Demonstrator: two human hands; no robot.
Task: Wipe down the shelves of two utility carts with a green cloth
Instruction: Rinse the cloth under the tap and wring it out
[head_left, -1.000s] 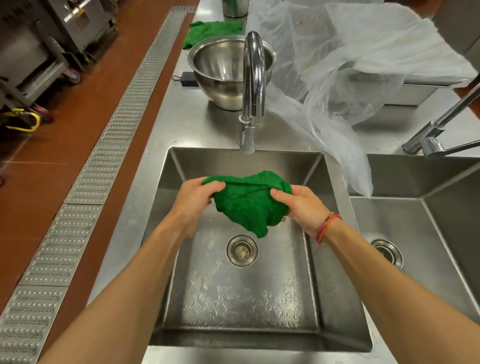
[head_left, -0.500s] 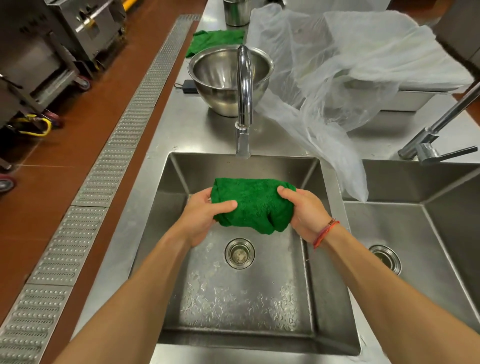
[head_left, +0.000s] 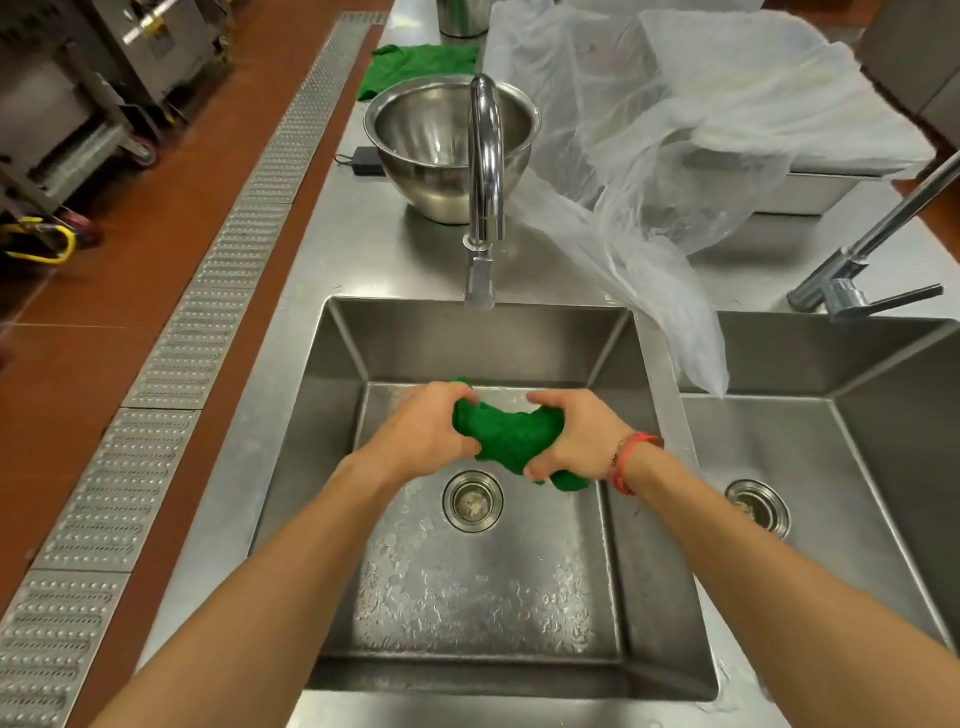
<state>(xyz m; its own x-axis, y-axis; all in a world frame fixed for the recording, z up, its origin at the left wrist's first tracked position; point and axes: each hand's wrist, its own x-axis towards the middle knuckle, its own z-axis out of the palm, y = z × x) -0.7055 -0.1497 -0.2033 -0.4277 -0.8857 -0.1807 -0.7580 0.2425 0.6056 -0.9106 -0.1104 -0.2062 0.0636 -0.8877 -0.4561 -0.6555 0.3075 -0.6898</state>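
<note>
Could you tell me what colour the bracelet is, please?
Red bracelet, seen best in the head view.

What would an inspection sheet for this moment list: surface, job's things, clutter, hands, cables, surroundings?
Surface: steel counter; left sink bottom wet with droplets.
Job's things: green cloth bunched over the left sink; no cart identifiable.
Clutter: steel bowl, plastic sheet, spare green rag behind the bowl.
Hands: left hand and right hand both grip the cloth.
Cables: black adapter with cord beside the bowl.
Surroundings: red floor, drain grate, wheeled equipment at left.
</note>
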